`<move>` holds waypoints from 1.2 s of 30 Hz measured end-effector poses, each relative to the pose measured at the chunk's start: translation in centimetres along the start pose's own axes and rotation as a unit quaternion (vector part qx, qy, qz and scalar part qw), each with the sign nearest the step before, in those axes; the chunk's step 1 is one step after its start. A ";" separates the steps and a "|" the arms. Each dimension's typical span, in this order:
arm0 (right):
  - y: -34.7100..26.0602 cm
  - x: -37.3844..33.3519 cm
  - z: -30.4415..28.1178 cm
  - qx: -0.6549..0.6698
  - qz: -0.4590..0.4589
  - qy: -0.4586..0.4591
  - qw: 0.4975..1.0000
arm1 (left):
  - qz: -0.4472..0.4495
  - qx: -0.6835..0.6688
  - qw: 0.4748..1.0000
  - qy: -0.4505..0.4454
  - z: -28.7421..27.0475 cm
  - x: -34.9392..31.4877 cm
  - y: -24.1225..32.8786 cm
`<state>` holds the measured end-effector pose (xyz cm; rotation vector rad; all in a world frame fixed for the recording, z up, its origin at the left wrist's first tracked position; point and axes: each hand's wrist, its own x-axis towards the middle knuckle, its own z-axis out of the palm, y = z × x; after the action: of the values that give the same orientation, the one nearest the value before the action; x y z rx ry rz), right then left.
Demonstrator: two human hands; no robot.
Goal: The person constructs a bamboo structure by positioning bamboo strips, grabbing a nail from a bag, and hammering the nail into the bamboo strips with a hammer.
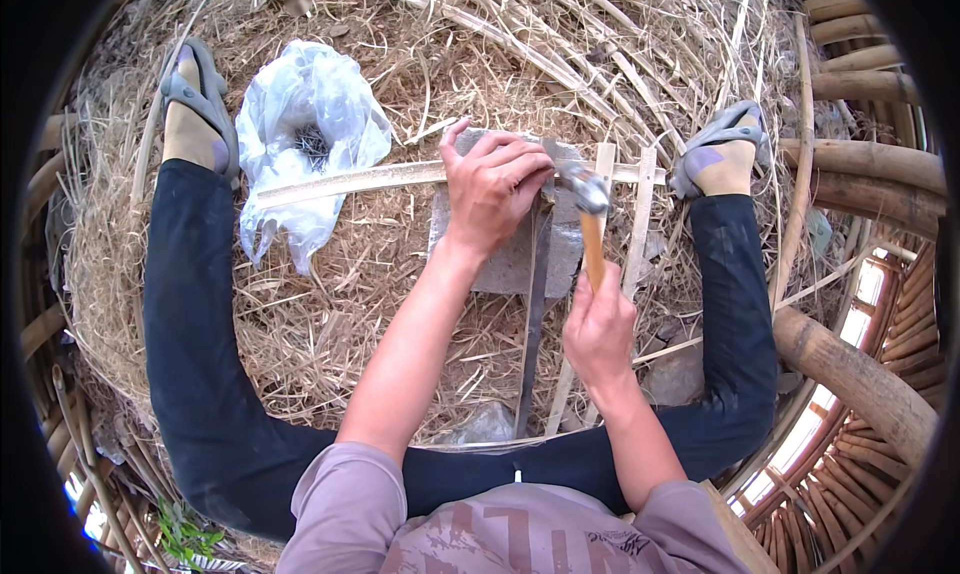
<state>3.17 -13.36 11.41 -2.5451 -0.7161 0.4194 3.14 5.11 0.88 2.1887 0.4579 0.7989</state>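
Observation:
My right hand [602, 332] grips the wooden handle of a hammer [593, 249]. The hammer's metal head is just right of my left fingertips, over a grey block [497, 277]. My left hand [495, 186] lies across a pale bamboo strip [365, 181] that crosses the block from left to right. Its fingers are bunched together at the right side, and whatever they pinch is hidden. A dark, narrow flat bar [534, 319] runs from under those fingertips down towards my lap. Two more bamboo strips [640, 219] meet the crosswise one right of the hammer head.
A clear plastic bag [345, 99] holding a dark clump of thin pieces [312, 144] lies left of the block. Straw and shavings [330, 374] cover the ground. Long split bamboo pieces [520, 49] lie at the far side. Bamboo poles [865, 169] stand along the right.

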 end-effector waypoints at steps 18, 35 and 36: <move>-0.8 0.4 -0.5 -0.006 -0.035 0.016 0.999 | 0.002 -0.002 1.000 0.004 0.2 0.0 -0.4; 0.0 0.3 -0.4 0.006 -0.045 0.056 0.997 | 0.002 -0.002 1.000 0.011 0.5 0.2 0.1; 0.4 0.7 -0.7 -0.029 -0.035 0.023 0.999 | 0.000 -0.004 1.000 0.010 0.8 0.2 0.3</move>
<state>4.22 -13.52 11.69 -2.5662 -0.8094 0.3198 3.87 4.58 0.74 2.1749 0.4643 0.8220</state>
